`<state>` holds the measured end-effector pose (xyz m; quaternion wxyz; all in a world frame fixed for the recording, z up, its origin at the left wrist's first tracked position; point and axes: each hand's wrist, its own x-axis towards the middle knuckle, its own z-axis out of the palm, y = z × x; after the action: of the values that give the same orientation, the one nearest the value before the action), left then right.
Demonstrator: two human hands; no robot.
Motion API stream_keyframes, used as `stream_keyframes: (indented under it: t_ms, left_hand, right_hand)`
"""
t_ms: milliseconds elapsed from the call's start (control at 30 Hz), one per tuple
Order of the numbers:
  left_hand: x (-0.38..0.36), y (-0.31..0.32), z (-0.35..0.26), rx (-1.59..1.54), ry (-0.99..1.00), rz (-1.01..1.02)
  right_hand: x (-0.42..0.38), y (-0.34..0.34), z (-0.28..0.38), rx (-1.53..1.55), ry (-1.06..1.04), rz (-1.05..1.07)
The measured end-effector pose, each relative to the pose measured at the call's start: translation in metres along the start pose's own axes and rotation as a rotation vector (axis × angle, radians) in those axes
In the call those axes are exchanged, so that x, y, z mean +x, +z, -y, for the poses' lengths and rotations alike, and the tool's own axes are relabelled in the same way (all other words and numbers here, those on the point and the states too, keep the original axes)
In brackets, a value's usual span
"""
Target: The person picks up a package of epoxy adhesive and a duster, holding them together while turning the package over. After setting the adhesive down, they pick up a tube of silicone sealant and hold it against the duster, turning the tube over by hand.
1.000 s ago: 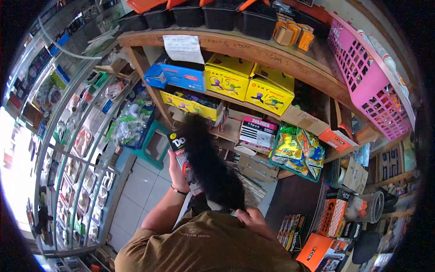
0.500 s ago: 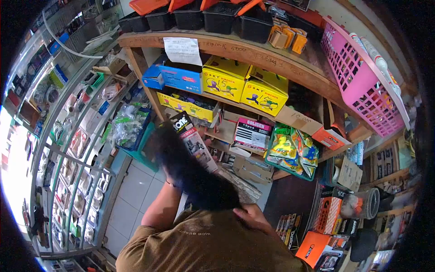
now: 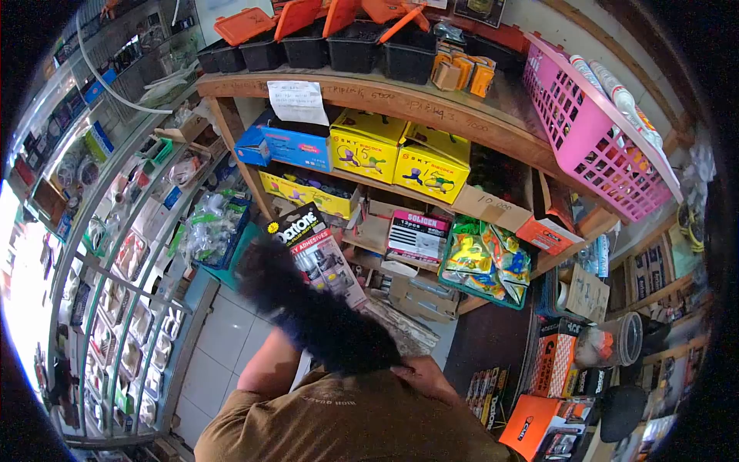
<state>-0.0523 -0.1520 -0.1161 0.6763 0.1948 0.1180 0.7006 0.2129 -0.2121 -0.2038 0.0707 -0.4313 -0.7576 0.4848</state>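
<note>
A long, dark, fluffy duster (image 3: 331, 323), blurred, slants across the middle of the view from upper left to lower right. At its lower right end is my right hand (image 3: 425, 377), close against my brown shirt, with fingers curled at that end. My left forearm (image 3: 269, 363) reaches up behind the duster, which hides my left hand. Just beyond the duster stands a tilted Dextone adhesives card pack (image 3: 319, 258), its lower left part covered. Whether my left hand holds this pack cannot be made out.
Ahead, a wooden shelf (image 3: 354, 96) bears yellow bibcock boxes (image 3: 368, 150), a Soligen box (image 3: 417, 237) and a tray of colourful packets (image 3: 485, 262). A pink basket (image 3: 596, 131) stands at upper right. Glass display shelving (image 3: 123, 308) runs along the left, beside a tiled floor (image 3: 223, 339).
The view has tilted slightly, so the shelf sits lower and further left. The duster has shifted down and left, uncovering more of the Dextone pack. The left wrist has gone out of sight.
</note>
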Motion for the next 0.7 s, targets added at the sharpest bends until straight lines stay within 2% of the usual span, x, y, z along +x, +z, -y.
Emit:
stream_keyframes:
  t_ms: [33, 100, 167, 200, 267, 300, 333, 367, 433, 467, 500, 567, 600, 633, 700]
  left_hand:
    - [0.005, -0.001, -0.006, -0.061, -0.035, 0.05]
    - [0.006, -0.016, -0.008, -0.026, 0.199, -0.056]
    - [-0.001, -0.007, 0.0, -0.08, 0.2, -0.019]
    - [-0.007, 0.017, 0.003, 0.061, 0.129, -0.044]
    - [-0.006, 0.021, 0.003, 0.091, 0.02, 0.004]
    - [0.001, 0.006, 0.001, -0.019, -0.017, 0.074]
    - [0.001, -0.001, -0.002, 0.118, 0.207, -0.145]
    - [-0.001, -0.003, 0.001, 0.041, 0.224, -0.028]
    - [-0.001, 0.015, 0.002, 0.121, 0.311, -0.244]
    - [-0.004, 0.02, 0.003, 0.028, 0.171, 0.007]
    - [-0.007, 0.026, 0.003, -0.031, 0.007, 0.24]
    - [-0.011, 0.026, 0.002, -0.05, -0.038, 0.251]
    - [-0.007, 0.025, 0.001, -0.051, 0.157, -0.145]
    - [-0.011, 0.026, -0.002, 0.211, 0.24, -0.138]
    - [-0.013, 0.032, -0.001, -0.106, 0.088, 0.117]
  right_hand:
    - [-0.002, 0.0, 0.002, -0.001, -0.002, -0.004]
    - [-0.008, 0.0, 0.012, 0.314, 0.135, -0.15]
    - [-0.011, -0.003, 0.013, 0.191, 0.097, -0.1]
    - [-0.013, -0.005, 0.014, 0.07, 0.064, -0.049]
    - [-0.019, -0.008, 0.027, 0.133, 0.091, -0.118]
    - [-0.021, -0.011, 0.034, 0.194, 0.117, -0.178]
    - [-0.023, -0.014, 0.037, 0.282, 0.196, -0.172]
    - [-0.024, -0.014, 0.034, 0.28, 0.195, -0.173]
    - [-0.018, -0.01, 0.016, -0.017, 0.146, 0.021]
    - [-0.016, 0.007, -0.004, -0.116, -0.133, -0.11]
    - [-0.017, 0.006, 0.004, -0.118, -0.133, -0.11]
    - [-0.018, -0.002, 0.029, 0.175, -0.04, -0.157]
    - [-0.016, 0.003, 0.027, 0.253, 0.001, -0.21]
    - [-0.016, 0.001, 0.027, 0.245, -0.006, -0.207]
    - [-0.02, -0.004, 0.032, 0.213, -0.139, -0.155]
